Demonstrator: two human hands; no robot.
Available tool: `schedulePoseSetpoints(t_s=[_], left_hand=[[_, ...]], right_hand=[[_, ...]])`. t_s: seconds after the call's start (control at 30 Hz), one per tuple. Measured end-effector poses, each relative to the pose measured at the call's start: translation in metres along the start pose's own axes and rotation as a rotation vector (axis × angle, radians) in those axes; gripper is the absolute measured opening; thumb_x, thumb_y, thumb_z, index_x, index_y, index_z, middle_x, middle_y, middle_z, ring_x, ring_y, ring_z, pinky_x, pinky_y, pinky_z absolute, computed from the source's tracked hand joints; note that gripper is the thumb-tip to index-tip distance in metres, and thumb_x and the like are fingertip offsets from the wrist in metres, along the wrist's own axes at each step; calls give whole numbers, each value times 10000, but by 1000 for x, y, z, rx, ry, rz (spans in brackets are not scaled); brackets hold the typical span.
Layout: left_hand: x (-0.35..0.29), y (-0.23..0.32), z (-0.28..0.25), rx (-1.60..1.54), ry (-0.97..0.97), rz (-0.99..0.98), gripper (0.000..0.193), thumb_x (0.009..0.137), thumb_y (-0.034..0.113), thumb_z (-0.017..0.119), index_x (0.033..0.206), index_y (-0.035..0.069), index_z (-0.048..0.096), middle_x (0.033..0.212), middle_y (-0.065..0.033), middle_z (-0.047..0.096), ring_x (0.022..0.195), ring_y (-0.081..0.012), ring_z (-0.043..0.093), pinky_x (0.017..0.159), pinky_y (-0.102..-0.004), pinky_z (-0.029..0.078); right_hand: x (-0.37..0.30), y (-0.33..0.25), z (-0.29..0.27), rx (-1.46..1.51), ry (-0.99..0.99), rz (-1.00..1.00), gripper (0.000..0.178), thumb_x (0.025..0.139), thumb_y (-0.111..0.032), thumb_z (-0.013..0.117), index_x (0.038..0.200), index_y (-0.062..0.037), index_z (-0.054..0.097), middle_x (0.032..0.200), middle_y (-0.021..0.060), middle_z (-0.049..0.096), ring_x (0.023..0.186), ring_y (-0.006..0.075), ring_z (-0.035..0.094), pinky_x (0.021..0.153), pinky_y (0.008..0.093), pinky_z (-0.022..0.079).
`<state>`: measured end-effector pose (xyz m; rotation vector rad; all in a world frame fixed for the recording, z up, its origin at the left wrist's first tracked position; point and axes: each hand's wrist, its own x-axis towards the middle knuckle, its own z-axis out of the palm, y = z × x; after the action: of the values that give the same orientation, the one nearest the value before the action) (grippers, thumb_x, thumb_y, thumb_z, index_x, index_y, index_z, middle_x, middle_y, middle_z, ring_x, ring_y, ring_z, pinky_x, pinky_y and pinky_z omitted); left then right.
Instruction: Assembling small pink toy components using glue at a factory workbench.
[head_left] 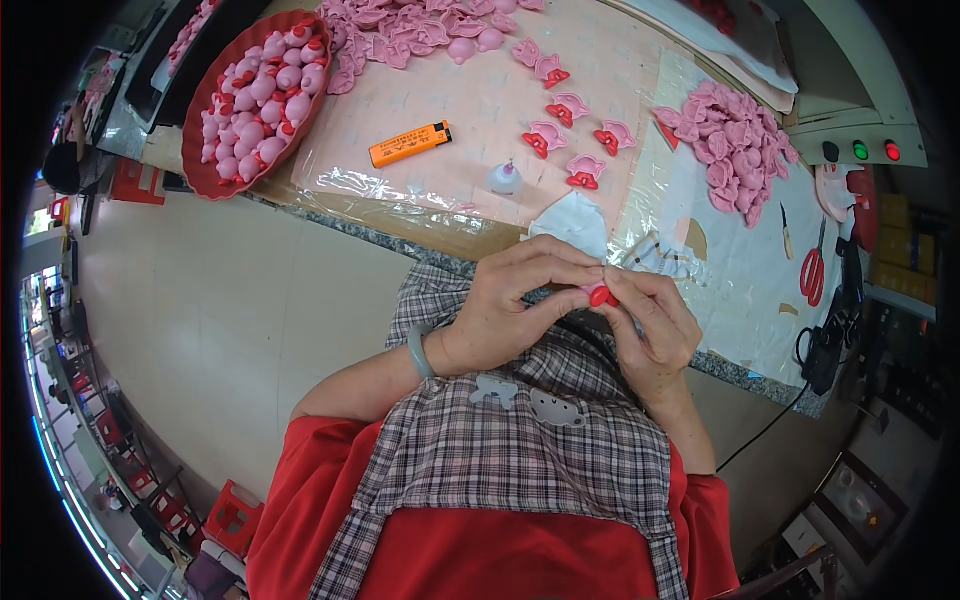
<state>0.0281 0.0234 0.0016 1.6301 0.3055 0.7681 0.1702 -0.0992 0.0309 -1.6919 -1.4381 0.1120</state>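
Observation:
Close to my lap, at the table's near edge, both hands meet over a small pink plastic piece with a red part [601, 296]. My left hand [508, 302] pinches it between thumb and fingers, and my right hand [652, 322] grips it from the other side. The fingertips hide most of the pink part. Just beyond them lies a white cloth [572, 224], with a small white squeeze bottle [506, 179] standing upright farther left. Several pink and red pieces [566, 107] are laid out singly on the table beyond. An orange lighter [410, 144] rests to their left.
A red scalloped bowl [196, 117] full of round pink and red pieces sits far left. Pink piles lie at the back [385, 40] and right [730, 145]. Red-handled scissors [813, 272], a thin pointed tool [786, 232] and a box with lit buttons [850, 120] are on the right.

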Motion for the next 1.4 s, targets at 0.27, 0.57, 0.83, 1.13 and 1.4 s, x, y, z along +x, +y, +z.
schedulePoseSetpoints(t_s=[0.27,0.57,0.83,1.13,1.4], left_hand=[[-2,1,0,24,8,12,186,825,-1,732,1010,16,713,1039,-120,695,928,-218,692,790,-303,565],[-2,0,0,12,15,7,189,827,-7,723,1014,18,712,1037,-124,693,924,-220,692,787,-302,566],[-2,-2,-1,4,17,-10,190,829,0,722,1017,25,713,1037,-118,694,930,-221,691,794,-304,563],[-10,-10,6,-199,39,-223,206,847,-11,708,1052,10,698,1113,-119,690,994,-199,683,865,-303,561],[-8,-8,7,-664,-17,-422,359,891,-9,681,1239,0,590,1218,-71,594,1115,-177,619,935,-295,551]], right_hand=[[-2,0,1,-17,0,-5,367,715,-3,804,1074,-28,734,925,112,699,781,222,696,650,293,565],[0,-2,1,-25,-9,0,362,712,-1,799,1067,-25,736,920,111,698,774,215,694,646,290,562],[1,0,2,-27,-8,-9,359,712,-3,797,1065,-20,735,917,111,697,768,213,693,630,290,559],[13,-2,-6,-35,-94,-10,376,717,-9,793,1086,-5,720,910,111,673,750,217,680,619,302,555],[18,-8,-9,-11,-130,82,389,732,21,777,1108,-3,682,974,127,673,844,255,684,711,327,565]])
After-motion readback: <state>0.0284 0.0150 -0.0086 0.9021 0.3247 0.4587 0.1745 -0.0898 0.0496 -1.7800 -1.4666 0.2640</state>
